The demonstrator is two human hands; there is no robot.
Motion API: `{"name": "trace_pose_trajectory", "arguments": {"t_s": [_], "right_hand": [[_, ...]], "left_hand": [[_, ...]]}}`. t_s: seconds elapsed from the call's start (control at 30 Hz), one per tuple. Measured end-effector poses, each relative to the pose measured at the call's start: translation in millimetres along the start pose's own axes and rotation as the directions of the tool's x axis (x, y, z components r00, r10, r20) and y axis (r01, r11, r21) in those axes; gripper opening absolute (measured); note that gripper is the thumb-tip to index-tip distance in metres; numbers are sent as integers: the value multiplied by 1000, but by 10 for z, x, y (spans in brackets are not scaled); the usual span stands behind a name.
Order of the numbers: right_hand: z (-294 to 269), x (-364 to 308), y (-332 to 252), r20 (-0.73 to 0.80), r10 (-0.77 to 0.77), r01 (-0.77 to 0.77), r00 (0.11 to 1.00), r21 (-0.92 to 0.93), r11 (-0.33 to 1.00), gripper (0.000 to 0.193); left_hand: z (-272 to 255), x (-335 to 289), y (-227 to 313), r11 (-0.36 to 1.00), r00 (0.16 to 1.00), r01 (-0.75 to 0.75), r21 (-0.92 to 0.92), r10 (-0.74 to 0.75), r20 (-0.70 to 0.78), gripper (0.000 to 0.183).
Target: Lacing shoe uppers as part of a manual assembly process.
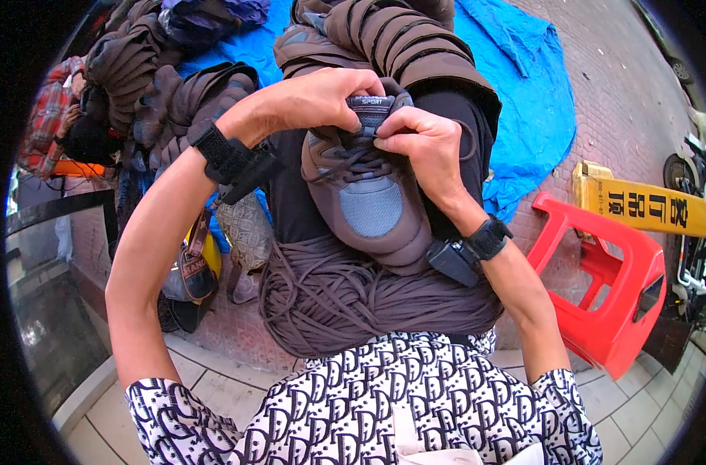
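Note:
A brown-grey sneaker [403,236] with a blue-grey mesh toe panel [371,208] rests on my lap, its toe toward me. My left hand [322,97] is closed on the top of the shoe's tongue [371,105]. Close beside it, my right hand [424,147] pinches a dark shoelace [468,143] at the upper eyelets; the fingertips partly hide it. Lace also crosses the lower eyelets in front of the tongue. Between the shoe and my body lies a thick bundle of loose brown laces [322,298] across my thighs.
Stacked brown shoe uppers [399,46] lie ahead on a blue tarp [527,101], with more piles [124,70] at the left. A red plastic stool [616,325] and a yellow sign board [647,205] stand right. Another person's plaid sleeve [51,128] shows far left.

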State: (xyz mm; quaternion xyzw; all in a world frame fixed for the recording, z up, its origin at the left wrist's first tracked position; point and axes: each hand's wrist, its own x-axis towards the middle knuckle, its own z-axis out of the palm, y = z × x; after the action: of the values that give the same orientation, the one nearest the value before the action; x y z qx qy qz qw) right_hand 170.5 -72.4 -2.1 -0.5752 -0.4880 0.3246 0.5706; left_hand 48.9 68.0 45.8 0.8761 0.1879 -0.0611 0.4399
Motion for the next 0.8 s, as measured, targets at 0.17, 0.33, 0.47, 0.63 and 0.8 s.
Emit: {"name": "trace_pose_trajectory", "arguments": {"t_s": [0.17, 0.33, 0.47, 0.63, 0.8], "right_hand": [[-6, 29, 60, 40, 29, -34, 999, 111, 993, 10], [28, 28, 46, 46, 112, -119, 993, 213, 970, 9], [86, -1, 33, -56, 168, -150, 984, 245, 958, 8], [113, -11, 41, -90, 173, -149, 981, 231, 962, 7], [100, -23, 34, -90, 95, -75, 991, 203, 976, 8]], "left_hand": [[10, -1, 16, 988, 1000, 25, 151, -28, 15, 43], [44, -17, 22, 987, 999, -1, 161, 8, -47, 43], [-2, -40, 21, 992, 1000, -5, 125, 7, -12, 43], [-7, -36, 33, 983, 998, -62, 175, 60, 19, 44], [49, -41, 59, 971, 1000, 3, 238, 2, -24, 44]]}}
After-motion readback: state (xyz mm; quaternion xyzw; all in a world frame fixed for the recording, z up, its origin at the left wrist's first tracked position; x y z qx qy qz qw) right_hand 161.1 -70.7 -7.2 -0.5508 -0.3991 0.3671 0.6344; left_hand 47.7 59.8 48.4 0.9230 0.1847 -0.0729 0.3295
